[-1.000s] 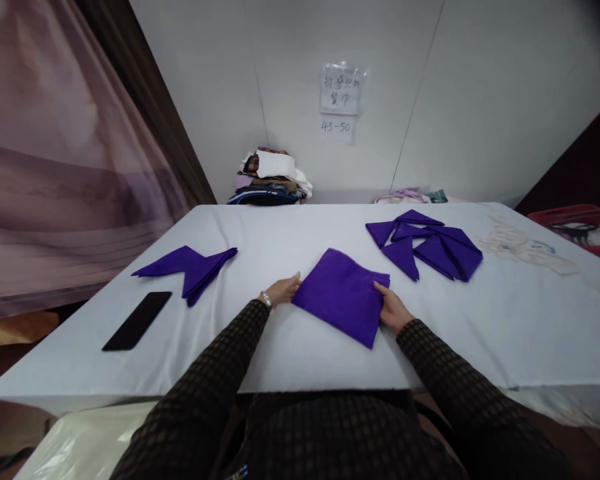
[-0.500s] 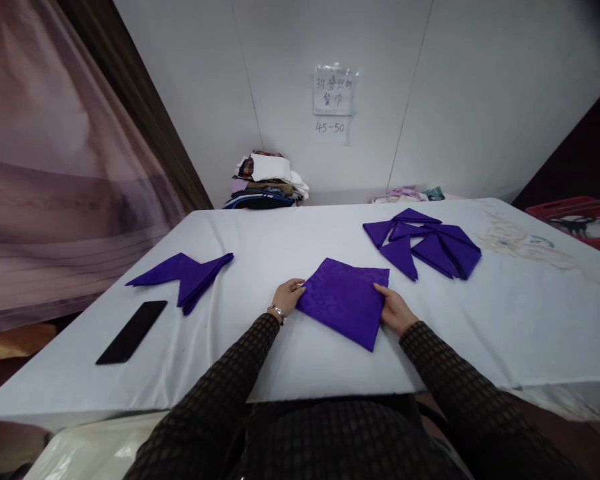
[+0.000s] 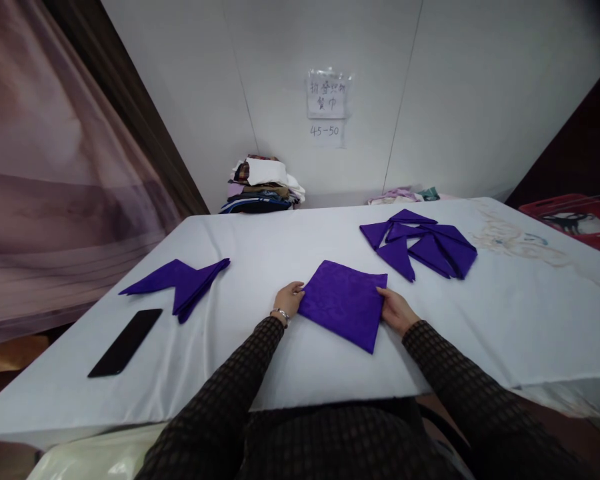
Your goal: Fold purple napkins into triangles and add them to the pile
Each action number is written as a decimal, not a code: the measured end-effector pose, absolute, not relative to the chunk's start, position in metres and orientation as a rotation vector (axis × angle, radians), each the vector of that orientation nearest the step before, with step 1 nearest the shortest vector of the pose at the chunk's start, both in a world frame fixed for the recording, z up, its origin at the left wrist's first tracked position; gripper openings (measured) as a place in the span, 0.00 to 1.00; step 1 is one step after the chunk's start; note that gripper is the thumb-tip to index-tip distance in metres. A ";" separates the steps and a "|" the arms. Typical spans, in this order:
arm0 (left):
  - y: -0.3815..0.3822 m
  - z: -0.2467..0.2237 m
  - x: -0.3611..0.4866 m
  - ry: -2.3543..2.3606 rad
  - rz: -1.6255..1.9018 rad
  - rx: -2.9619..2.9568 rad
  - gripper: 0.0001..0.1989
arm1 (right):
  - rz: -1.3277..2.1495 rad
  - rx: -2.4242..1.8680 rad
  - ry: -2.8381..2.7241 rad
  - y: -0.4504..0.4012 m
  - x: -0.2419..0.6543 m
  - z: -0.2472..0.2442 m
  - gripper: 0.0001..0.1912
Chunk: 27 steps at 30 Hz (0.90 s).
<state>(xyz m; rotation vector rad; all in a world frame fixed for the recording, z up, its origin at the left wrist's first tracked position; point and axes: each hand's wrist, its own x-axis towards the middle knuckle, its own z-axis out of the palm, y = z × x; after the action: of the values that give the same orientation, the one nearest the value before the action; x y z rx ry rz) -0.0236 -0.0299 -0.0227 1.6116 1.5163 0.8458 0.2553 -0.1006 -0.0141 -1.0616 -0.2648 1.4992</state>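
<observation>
A folded purple cloth (image 3: 344, 303) lies on the white-covered table (image 3: 280, 247) in front of me, flat and four-sided with one corner toward me. My left hand (image 3: 291, 299), with a bracelet at the wrist, pinches its left corner. At the right edge, my right hand (image 3: 397, 310) grips the cloth with the thumb on top and the other fingers mostly hidden. Another folded purple cloth (image 3: 185, 283) with pointed ends lies to the left. Several folded purple cloths (image 3: 430, 247) overlap at the back right.
Left of my arms lies a black flat object (image 3: 126, 343). Behind the table's far edge are a stack of folded fabrics (image 3: 265, 187) and a lower pile (image 3: 397, 195). A red basket (image 3: 570, 217) stands at the far right. Paper signs (image 3: 327, 100) hang on the wall.
The view has shifted slightly, so the items at left appear a little lower and farther left. Both hands keep their hold on the cloth, which has hardly changed.
</observation>
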 end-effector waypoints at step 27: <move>-0.032 -0.025 -0.028 1.541 0.875 1.699 0.15 | 0.276 -1.593 -1.570 -0.100 0.296 -0.023 0.22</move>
<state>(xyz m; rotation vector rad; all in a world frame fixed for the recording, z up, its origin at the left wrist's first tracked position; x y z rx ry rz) -0.0278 -0.0318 -0.0254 1.6990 1.5411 0.8746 0.2963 -0.0999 -0.0229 -1.5932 -1.5696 0.2760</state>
